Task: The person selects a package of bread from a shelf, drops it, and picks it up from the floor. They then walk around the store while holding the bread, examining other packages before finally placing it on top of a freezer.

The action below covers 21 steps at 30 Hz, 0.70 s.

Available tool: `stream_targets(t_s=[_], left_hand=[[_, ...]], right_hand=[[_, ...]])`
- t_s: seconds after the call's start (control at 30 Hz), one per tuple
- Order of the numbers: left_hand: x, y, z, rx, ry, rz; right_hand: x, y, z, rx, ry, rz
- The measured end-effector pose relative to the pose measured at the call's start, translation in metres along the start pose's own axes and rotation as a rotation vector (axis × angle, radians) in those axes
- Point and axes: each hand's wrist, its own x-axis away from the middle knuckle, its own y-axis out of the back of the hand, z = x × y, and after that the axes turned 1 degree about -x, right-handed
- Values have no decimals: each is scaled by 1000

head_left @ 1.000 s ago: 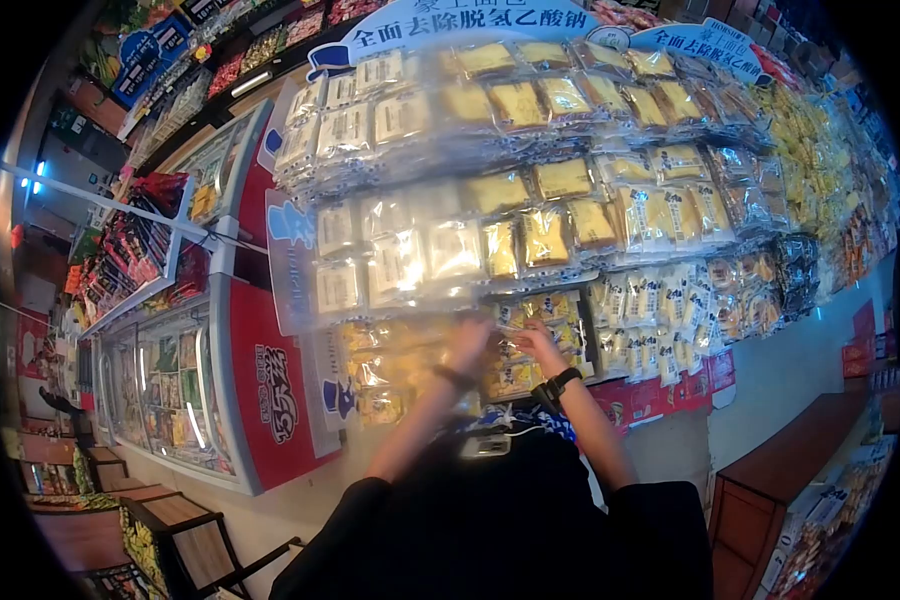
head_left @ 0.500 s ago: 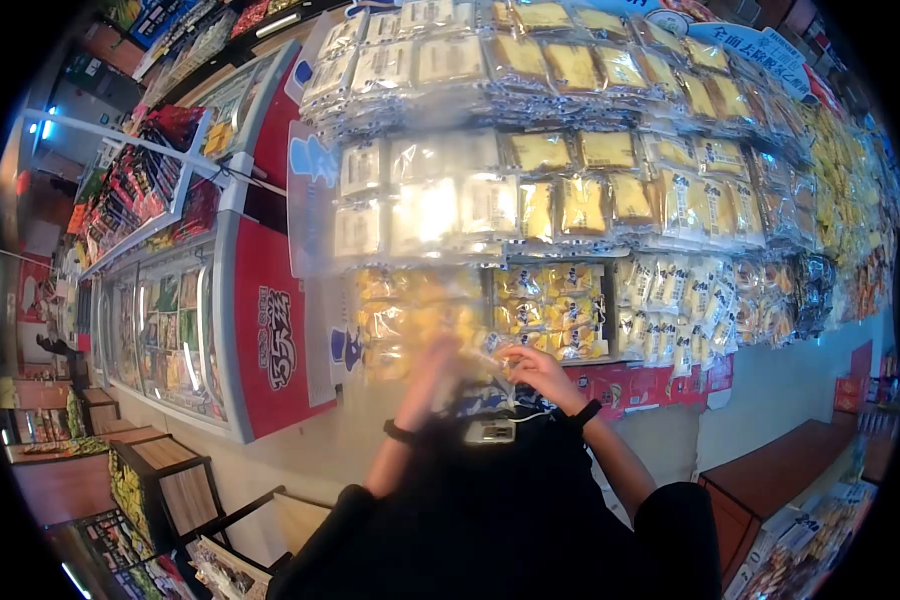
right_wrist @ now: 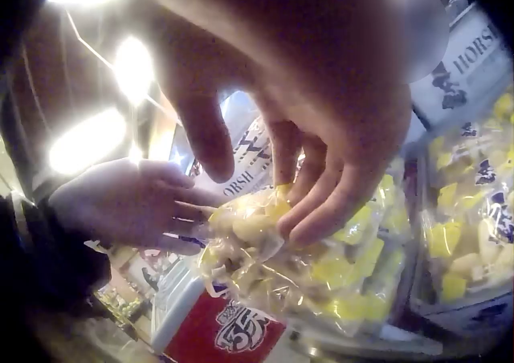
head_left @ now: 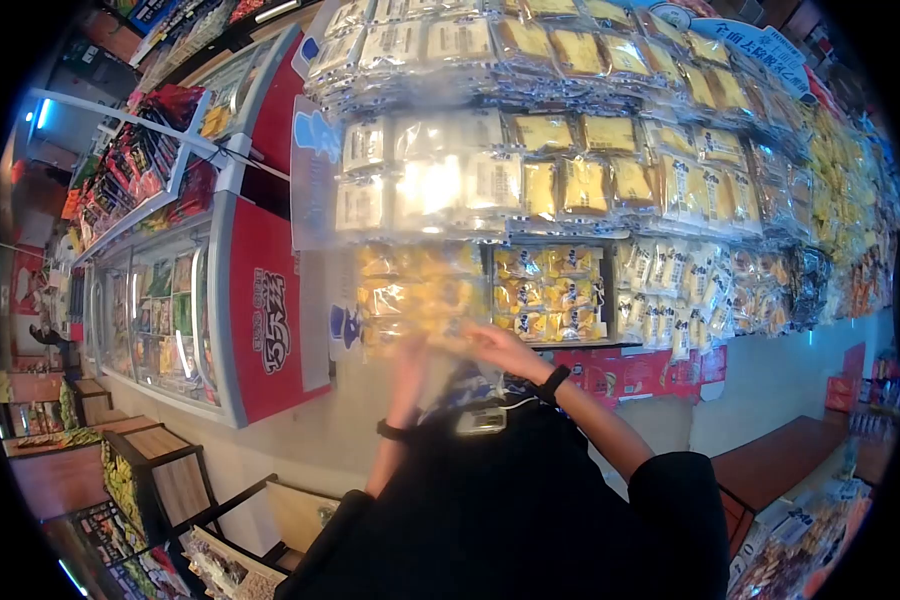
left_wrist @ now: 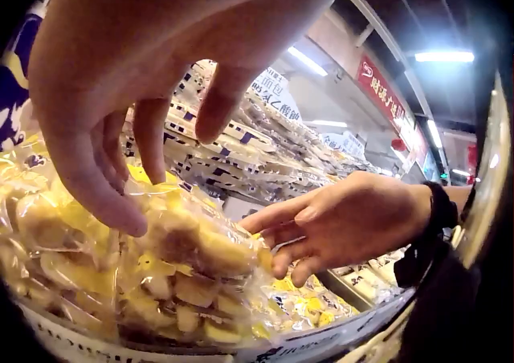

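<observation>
Both hands are over the left section of the lowest shelf, among clear bags of small yellow-and-brown packaged cakes. In the left wrist view, my left hand (left_wrist: pixel 161 50) arches over the bags with its fingers hanging apart, fingertips right at a bag (left_wrist: pixel 201 258). My right hand (head_left: pixel 500 350) comes in from the right, fingers fairly straight and at that bag's far edge. The right wrist view shows the right fingers (right_wrist: pixel 321 210) resting on the crinkled bag (right_wrist: pixel 265 258), the thumb held away from it. In the head view, haze blurs the left hand (head_left: pixel 408 378).
A tray of yellow packs (head_left: pixel 548 290) lies just right of the hands. Above rise tiers of wrapped bread slices (head_left: pixel 570 185). A red-sided freezer (head_left: pixel 270 320) stands to the left. A phone-like device (head_left: pixel 482 421) with a white cable sits at the person's front.
Both hands have moved left from the middle tray to the left section. The right fingers, pinched together earlier, are now more spread. The head view has shifted downward.
</observation>
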Motion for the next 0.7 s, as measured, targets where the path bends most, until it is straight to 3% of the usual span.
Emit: stream_targets(t_s=[0.23,0.33,0.43,0.53,0.63,0.7], left_hand=[[0,-2,-32,-432,-138,-48],[4,-12,-69,-370,-201,-78],[1,-21,-110,203,33,201],[-10,-46,-110,407,87,327],[-15,-79,-119,485,203,467],[-21,-106,-130,588,301,607]], right_hand=[[1,5,16,100,-50,49],[7,10,15,-1,-29,26],[17,19,15,-58,-65,-10],[26,37,14,-92,-139,-64],[42,64,-5,-273,-219,-273],[54,84,-34,-145,-285,-496]])
